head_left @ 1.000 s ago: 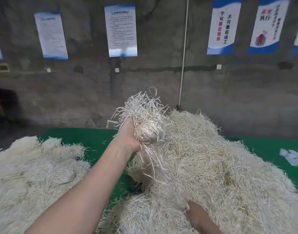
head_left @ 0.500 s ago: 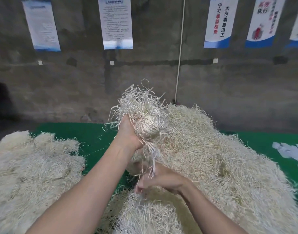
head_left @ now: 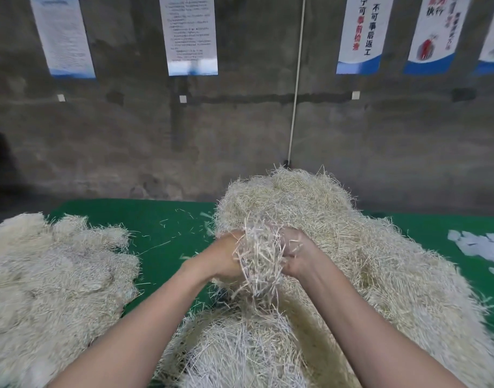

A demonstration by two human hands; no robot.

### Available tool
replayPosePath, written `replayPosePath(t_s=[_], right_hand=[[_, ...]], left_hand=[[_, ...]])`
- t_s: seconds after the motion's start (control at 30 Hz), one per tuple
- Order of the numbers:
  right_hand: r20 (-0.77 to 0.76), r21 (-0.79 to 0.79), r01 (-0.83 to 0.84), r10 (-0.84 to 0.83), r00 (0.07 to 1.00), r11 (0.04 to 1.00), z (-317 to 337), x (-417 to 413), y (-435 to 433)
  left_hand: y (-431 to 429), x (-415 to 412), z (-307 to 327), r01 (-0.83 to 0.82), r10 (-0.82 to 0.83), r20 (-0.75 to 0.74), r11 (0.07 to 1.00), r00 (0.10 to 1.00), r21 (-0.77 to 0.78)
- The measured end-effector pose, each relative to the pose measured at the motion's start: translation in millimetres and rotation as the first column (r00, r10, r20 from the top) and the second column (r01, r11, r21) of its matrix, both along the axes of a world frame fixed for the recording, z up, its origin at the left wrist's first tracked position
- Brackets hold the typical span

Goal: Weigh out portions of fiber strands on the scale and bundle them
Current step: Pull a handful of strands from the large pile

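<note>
Green surface (head_left: pixel 162 219) under concrete wall (head_left: pixel 240 135) | my left hand (head_left: pixel 222 260) and right hand (head_left: pixel 303 256) both clasp a fiber clump (head_left: pixel 258 256), fingers curled, just above the big pile (head_left: pixel 366 233) | I'd squeeze evenly, shed stragglers before weighing.

Pale fiber on a plain green counter, with a grey wall behind.

The handful of fiber strands (head_left: pixel 258 264) was off-white, whiter than the large heap (head_left: pixel 366 247), which ran to a yellowish straw tone; the left heap (head_left: pixel 52 275) looked cream-white. The counter (head_left: pixel 156 219) was a solid deep green, flecked with stray pale strands. The wall (head_left: pixel 240 130) was mottled dark grey. The text poster (head_left: pixel 191 35) was white with a blue bottom band; the slogan poster (head_left: pixel 362 35) carried black and red characters. The scraps (head_left: pixel 475 245) were white.
</note>
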State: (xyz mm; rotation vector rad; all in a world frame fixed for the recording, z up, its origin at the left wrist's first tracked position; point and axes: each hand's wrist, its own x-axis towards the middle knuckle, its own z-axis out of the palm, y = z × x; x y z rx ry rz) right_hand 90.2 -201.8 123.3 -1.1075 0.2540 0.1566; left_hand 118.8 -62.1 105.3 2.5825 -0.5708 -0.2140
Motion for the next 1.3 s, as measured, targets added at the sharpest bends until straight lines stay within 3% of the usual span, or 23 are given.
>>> replayPosePath(t_s=[0.07,0.13,0.2,0.27,0.33,0.4,0.5,0.6,0.67,0.73,0.77,0.83,0.9,0.93,0.97,1.03,1.1,1.13,1.2,1.23,1.27,1.3], right_hand=[[0.009,-0.044,0.016,-0.015,1.000,0.999,3,0,3],[0.054,0.002,0.020,-0.020,0.998,1.000,11,-2,7],[0.101,-0.019,0.007,-0.005,0.995,1.000,14,-3,6],[0.157,-0.195,-0.002,0.033,0.987,0.981,12,-5,-1],[0.213,-0.368,0.029,0.054,0.976,0.929,5,-5,-18],[0.271,-0.293,-0.024,0.107,0.957,0.956,-4,-10,-33],[0.274,-0.065,-0.244,0.252,0.928,0.968,-14,-13,-15],[0.238,0.082,-0.188,0.164,0.957,0.979,-15,-4,10],[0.207,0.081,-0.070,0.052,0.977,0.994,-7,2,5],[0.181,0.055,0.005,-0.015,0.983,0.998,0,5,-6],[0.168,0.035,0.029,-0.035,0.985,0.999,2,6,-12],[0.133,0.008,0.118,-0.118,0.984,0.993,1,9,-22],[0.090,0.015,0.210,-0.210,0.974,0.978,-2,11,-32],[0.073,0.025,0.235,-0.236,0.969,0.972,-5,13,-35],[0.063,0.031,0.250,-0.252,0.966,0.968,-6,15,-38],[0.072,0.061,0.255,-0.259,0.963,0.965,-4,18,-36],[0.094,0.121,0.247,-0.259,0.961,0.961,1,23,-31],[0.094,0.158,0.249,-0.265,0.960,0.956,3,26,-30],[0.076,0.227,0.257,-0.280,0.957,0.939,7,30,-34],[0.063,0.247,0.263,-0.287,0.956,0.933,8,31,-38],[0.052,0.271,0.260,-0.284,0.957,0.927,9,32,-43],[0.045,0.288,0.254,-0.278,0.960,0.923,10,32,-47]], left_hand=[[0,2,-2,-0.007,0.007,-0.014,1.000,1.000,-0.010],[-6,1,-4,-0.082,0.089,0.155,0.995,0.984,-0.052],[-13,-3,-8,-0.159,0.201,0.362,0.977,0.910,-0.142],[-15,-4,-7,-0.146,0.204,0.578,0.979,0.790,-0.145],[-4,1,-1,-0.199,0.213,0.684,0.975,0.698,-0.100],[10,10,4,-0.262,0.359,0.667,0.933,0.653,-0.245],[-7,-2,0,-0.156,0.385,0.552,0.896,0.740,-0.416],[-35,-18,8,0.047,0.146,0.303,0.836,0.942,-0.547],[-26,-16,24,0.131,-0.039,0.168,0.803,0.985,-0.581],[-8,-14,34,0.051,-0.132,-0.056,0.690,0.990,-0.722],[-1,-13,32,0.016,-0.131,-0.085,0.625,0.988,-0.780],[8,-11,25,-0.014,0.107,0.051,0.531,0.993,-0.847],[13,-6,10,-0.041,0.424,0.205,0.502,0.882,-0.864],[15,-5,2,-0.036,0.504,0.251,0.492,0.826,-0.870],[15,-9,-8,-0.003,0.515,0.308,0.517,0.800,-0.856],[8,-16,-35,0.118,0.341,0.472,0.697,0.813,-0.707],[-9,-20,-66,0.236,-0.017,0.542,0.912,0.840,-0.336],[-17,-17,-80,0.239,-0.126,0.508,0.957,0.852,-0.163],[-24,0,-101,0.073,-0.045,0.302,0.994,0.952,-0.080],[-23,8,-106,-0.051,0.058,0.048,0.989,0.997,-0.135],[-17,14,-109,-0.170,0.103,-0.280,0.959,0.954,-0.229],[-10,15,-111,-0.282,0.070,-0.538,0.903,0.840,-0.323]])
